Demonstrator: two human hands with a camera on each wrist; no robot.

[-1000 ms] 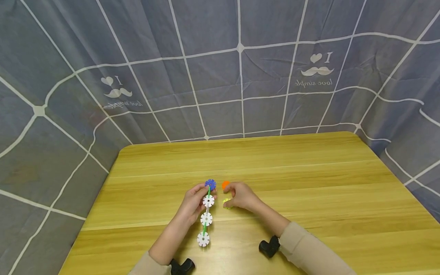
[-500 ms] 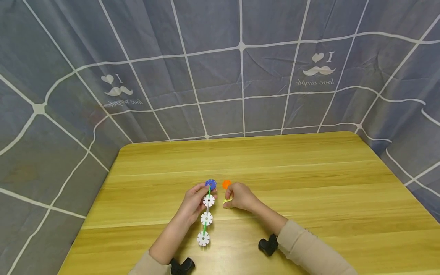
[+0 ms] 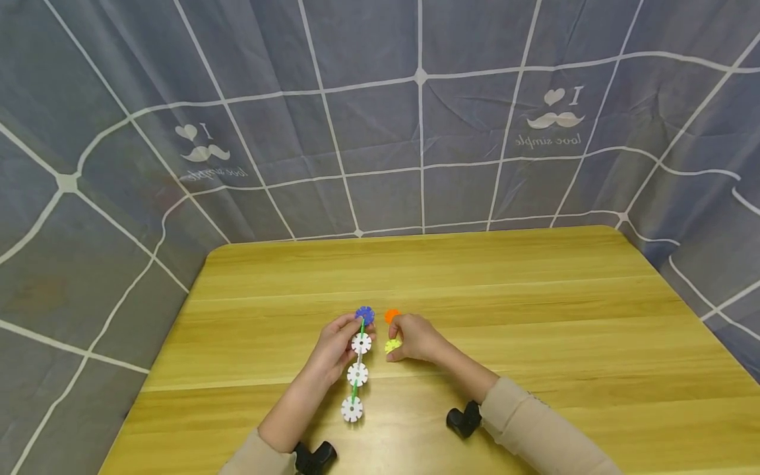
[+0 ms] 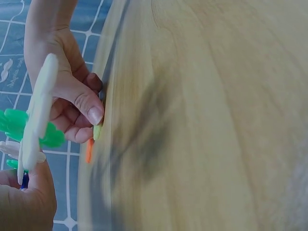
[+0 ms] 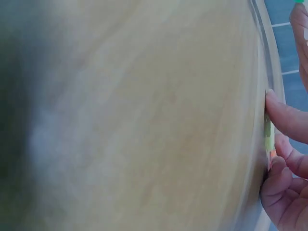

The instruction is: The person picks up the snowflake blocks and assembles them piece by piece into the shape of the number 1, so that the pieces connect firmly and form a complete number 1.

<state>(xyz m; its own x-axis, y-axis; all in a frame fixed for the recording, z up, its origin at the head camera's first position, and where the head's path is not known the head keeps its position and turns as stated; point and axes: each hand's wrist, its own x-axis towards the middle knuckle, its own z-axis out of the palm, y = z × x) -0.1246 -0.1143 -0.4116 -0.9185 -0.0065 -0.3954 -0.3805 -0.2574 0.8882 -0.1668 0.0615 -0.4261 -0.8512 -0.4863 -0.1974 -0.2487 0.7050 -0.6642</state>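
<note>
My left hand (image 3: 331, 348) grips the upper part of a chain of snowflake discs, thumb near its blue disc (image 3: 365, 315). White discs (image 3: 357, 375) hang below it, joined by green discs (image 3: 354, 392) seen edge-on; in the left wrist view a white disc (image 4: 39, 108) is close to the camera. To the right, my right hand (image 3: 418, 338) has thumb and fingertips curled round a loose yellow snowflake disc (image 3: 392, 346) at the tabletop. The same yellow disc (image 5: 269, 132) shows edge-on in the right wrist view. An orange disc (image 3: 392, 316) lies just beyond it, partly behind the fingers.
A wooden table (image 3: 505, 284) spreads around both hands. A grey curtain (image 3: 380, 145) with white lines hangs behind it and at the sides. Black camera mounts (image 3: 464, 419) sit at both wrists.
The yellow disc looked tilted between the right fingers half a second ago and now shows its flat face. The left hand keeps hold of the chain, nearly still.
</note>
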